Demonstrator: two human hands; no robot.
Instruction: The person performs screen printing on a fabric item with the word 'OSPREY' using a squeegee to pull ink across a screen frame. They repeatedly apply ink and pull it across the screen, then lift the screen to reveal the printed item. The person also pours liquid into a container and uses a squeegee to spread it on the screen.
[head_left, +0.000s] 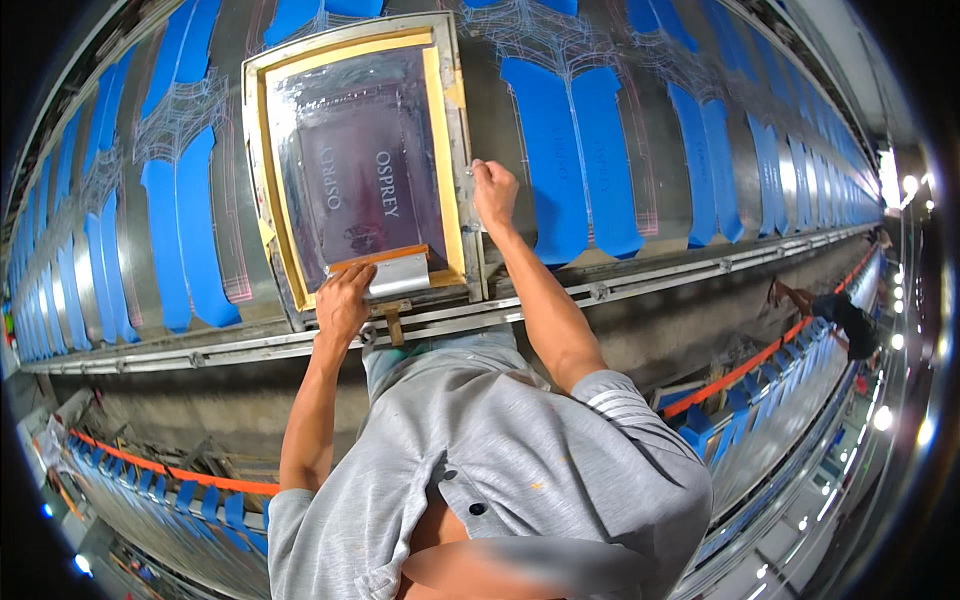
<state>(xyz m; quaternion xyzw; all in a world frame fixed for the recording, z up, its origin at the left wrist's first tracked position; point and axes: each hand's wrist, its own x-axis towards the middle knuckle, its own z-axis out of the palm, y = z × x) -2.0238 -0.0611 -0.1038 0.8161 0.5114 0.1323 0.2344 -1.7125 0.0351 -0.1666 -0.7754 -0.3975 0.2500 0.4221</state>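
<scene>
A rectangular screen-printing frame (256, 150) lies on a long table, with yellow tape inside its rim and dark purple mesh (365, 120) bearing pale lettering. My left hand (343, 298) is closed on a squeegee (398, 276) with an orange strip and silver metal holder, resting across the near end of the mesh; my fingers hide its left part. My right hand (492, 195) is curled closed at the frame's right edge, gripping it or a small fitting there, partly hidden by the fingers.
Blue fabric pieces (175, 250) lie in rows along the table, beside a metal rail (540, 295) on its near edge. Behind me runs another table with an orange rail (175, 465) and hanging blue pieces. A person in dark clothing (850, 325) is at the far right.
</scene>
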